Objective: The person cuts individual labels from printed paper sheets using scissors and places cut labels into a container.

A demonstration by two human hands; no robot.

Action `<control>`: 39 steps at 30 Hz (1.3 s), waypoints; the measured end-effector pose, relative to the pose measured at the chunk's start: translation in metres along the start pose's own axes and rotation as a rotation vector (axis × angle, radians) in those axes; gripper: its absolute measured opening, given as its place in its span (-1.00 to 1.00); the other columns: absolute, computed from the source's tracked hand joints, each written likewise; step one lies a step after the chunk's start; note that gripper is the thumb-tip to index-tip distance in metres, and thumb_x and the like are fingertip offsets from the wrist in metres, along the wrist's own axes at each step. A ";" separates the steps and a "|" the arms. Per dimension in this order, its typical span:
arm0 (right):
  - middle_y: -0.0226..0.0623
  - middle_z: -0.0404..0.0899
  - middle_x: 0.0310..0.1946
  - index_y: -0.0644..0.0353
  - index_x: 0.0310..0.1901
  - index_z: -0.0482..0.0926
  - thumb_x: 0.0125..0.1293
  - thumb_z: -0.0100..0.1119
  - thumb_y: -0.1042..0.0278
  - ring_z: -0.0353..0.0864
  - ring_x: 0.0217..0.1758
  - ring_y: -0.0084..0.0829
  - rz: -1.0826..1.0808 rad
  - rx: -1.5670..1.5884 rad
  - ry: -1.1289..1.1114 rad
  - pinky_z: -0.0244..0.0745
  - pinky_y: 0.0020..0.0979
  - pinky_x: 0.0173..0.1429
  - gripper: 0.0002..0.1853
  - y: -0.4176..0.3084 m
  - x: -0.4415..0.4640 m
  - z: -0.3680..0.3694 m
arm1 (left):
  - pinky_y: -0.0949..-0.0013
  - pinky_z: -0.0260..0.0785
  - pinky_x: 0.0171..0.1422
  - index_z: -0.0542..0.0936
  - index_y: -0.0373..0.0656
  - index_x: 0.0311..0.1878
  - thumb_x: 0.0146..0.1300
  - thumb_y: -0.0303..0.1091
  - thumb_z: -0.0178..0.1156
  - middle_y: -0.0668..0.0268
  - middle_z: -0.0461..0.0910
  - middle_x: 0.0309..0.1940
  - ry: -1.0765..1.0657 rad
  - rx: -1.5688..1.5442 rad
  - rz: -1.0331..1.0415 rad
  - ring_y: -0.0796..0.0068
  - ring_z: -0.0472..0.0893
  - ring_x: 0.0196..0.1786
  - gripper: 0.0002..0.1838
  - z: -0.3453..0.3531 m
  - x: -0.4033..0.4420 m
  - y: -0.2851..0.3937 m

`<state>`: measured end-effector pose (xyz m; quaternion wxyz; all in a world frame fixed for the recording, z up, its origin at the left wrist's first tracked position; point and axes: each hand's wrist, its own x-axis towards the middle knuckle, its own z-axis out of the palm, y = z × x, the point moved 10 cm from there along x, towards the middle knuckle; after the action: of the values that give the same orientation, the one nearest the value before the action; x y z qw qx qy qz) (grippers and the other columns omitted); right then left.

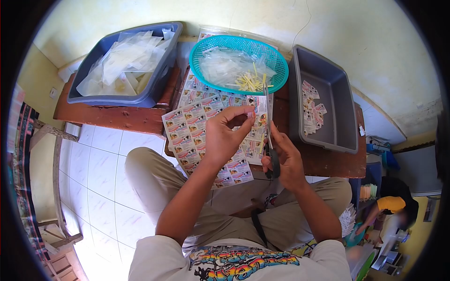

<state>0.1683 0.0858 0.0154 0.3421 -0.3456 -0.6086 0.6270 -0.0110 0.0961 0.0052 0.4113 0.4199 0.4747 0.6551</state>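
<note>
My left hand [229, 131] pinches a narrow strip of printed labels [256, 105] between thumb and fingertips. In my right hand [285, 157] are black-handled scissors [269, 131], their blades pointing away from me along the strip's right edge. Printed label sheets [187, 129] lie beneath and left of my left hand, on the low wooden table. Just beyond the scissor tips stands a turquoise basket [199, 77] holding clear plastic pieces and thin yellow strips [251, 82].
At the left, a grey-blue tub [164, 70] holds translucent plastic sheets on a wooden bench [101, 110]. A dark grey tub [335, 89] with cut labels [313, 110] stands right. Another person [391, 206] is at the lower right.
</note>
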 end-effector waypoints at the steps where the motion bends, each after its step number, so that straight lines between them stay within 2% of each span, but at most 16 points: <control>1: -0.35 0.40 0.13 0.12 0.69 0.21 0.33 0.45 0.70 0.53 -0.16 -0.65 0.003 0.003 0.001 0.64 -0.57 -0.18 -0.05 0.000 0.000 0.000 | 0.51 0.60 0.07 0.74 -0.31 0.18 0.42 -0.61 0.39 0.28 0.81 -0.09 -0.001 0.001 -0.010 0.62 0.75 -0.03 -0.71 0.000 0.000 -0.001; 14: -0.35 0.40 0.12 0.13 0.68 0.23 0.30 0.50 0.67 0.55 -0.14 -0.65 -0.004 -0.016 0.000 0.68 -0.59 -0.19 -0.05 -0.003 0.000 -0.001 | 0.51 0.59 0.06 0.73 -0.32 0.19 0.43 -0.61 0.38 0.28 0.79 -0.10 -0.006 -0.012 0.011 0.62 0.74 -0.04 -0.70 0.000 0.000 0.003; 25: -0.34 0.39 0.13 0.13 0.67 0.25 0.29 0.52 0.63 0.55 -0.08 -0.62 -0.010 -0.035 0.011 0.79 -0.58 -0.05 -0.05 -0.002 0.001 -0.002 | 0.52 0.60 0.03 0.74 -0.33 0.18 0.42 -0.61 0.39 0.27 0.80 -0.08 -0.014 0.004 0.009 0.62 0.74 -0.05 -0.71 0.002 0.000 0.002; 39: -0.35 0.38 0.12 0.15 0.68 0.25 0.32 0.48 0.65 0.58 -0.11 -0.63 -0.007 0.036 0.009 0.66 -0.55 -0.13 -0.07 0.001 0.001 -0.004 | 0.50 0.62 0.10 0.74 -0.34 0.17 0.41 -0.62 0.39 0.26 0.80 -0.04 -0.029 -0.006 0.015 0.59 0.75 0.00 -0.71 0.002 -0.001 0.003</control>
<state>0.1705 0.0889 0.0144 0.3530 -0.3400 -0.5969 0.6352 -0.0088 0.0952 0.0084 0.4142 0.4316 0.4636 0.6536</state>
